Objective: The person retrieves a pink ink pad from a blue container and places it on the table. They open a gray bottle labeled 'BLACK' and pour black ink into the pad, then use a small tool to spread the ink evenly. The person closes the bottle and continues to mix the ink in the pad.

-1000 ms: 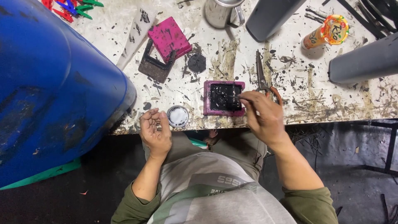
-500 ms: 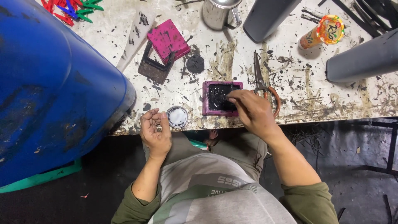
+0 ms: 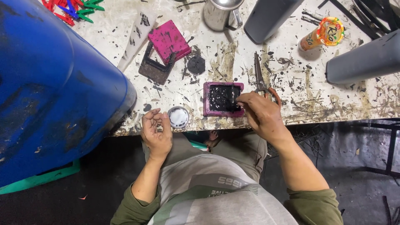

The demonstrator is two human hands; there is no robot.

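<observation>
Paint-spattered white table; pink ink tray, scissors, round lid, metal jug

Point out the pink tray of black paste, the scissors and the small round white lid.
pink tray (image 3: 206, 99), head view, on its left rim.
scissors (image 3: 258, 73), head view, on the blades.
round white lid (image 3: 178, 117), head view, on its centre.

blue drum | steel mug | clothes pegs (red, green, blue) | scissors

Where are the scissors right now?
In the head view, the scissors lie on the paint-spattered table, just right of the pink tray of black ink. Their orange handles sit partly behind the right hand.
</observation>
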